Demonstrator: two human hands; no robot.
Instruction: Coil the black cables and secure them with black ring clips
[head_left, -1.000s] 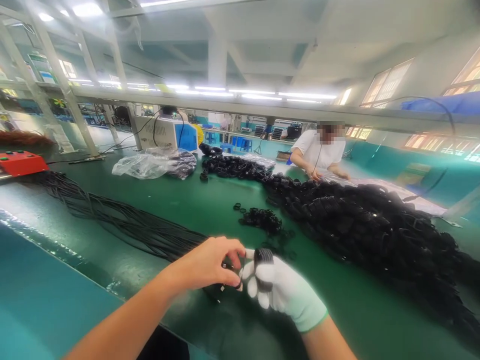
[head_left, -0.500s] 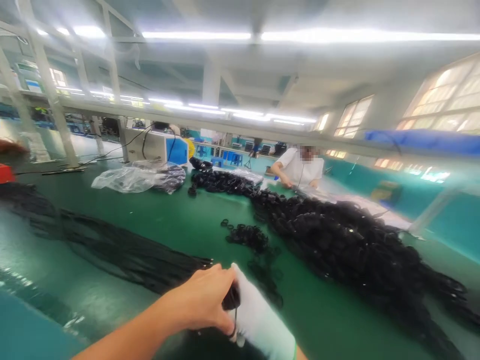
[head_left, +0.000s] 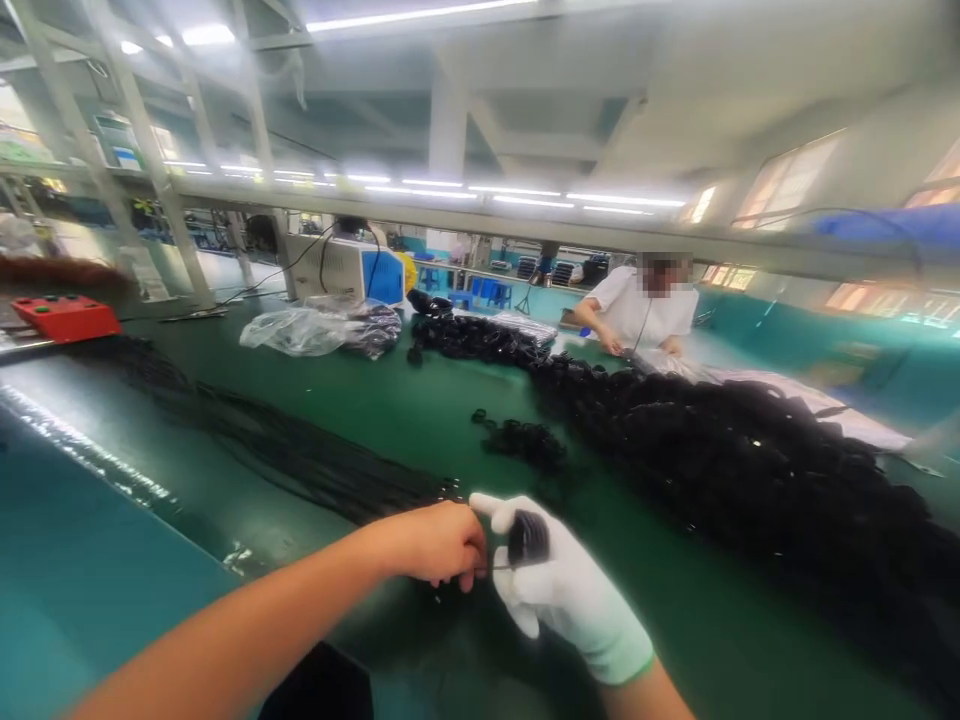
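Observation:
My right hand point(head_left: 581, 590), in a white glove, is closed around a small coil of black cable point(head_left: 529, 538). Bare and curled, my left hand point(head_left: 454, 545) sits just left of the glove, pinching a short length of that cable that spans the gap between the hands. Its fingertips are partly hidden. Beyond the left wrist, a long bundle of straight black cables point(head_left: 300, 450) runs across the green table point(head_left: 420, 420), its ends close to my left hand.
A large heap of coiled black cables point(head_left: 720, 450) covers the table's right side, with a smaller pile point(head_left: 525, 442) nearer. Clear plastic bags point(head_left: 300, 328), a blue-and-white machine point(head_left: 345, 268) and a red control box point(head_left: 67, 316) stand farther off. A co-worker point(head_left: 637, 310) handles something behind the heap.
My left hand has moved left off the coil, and the gloved hand has turned so the coil shows in its grip. The view has swung left, bringing the red box fully into sight.

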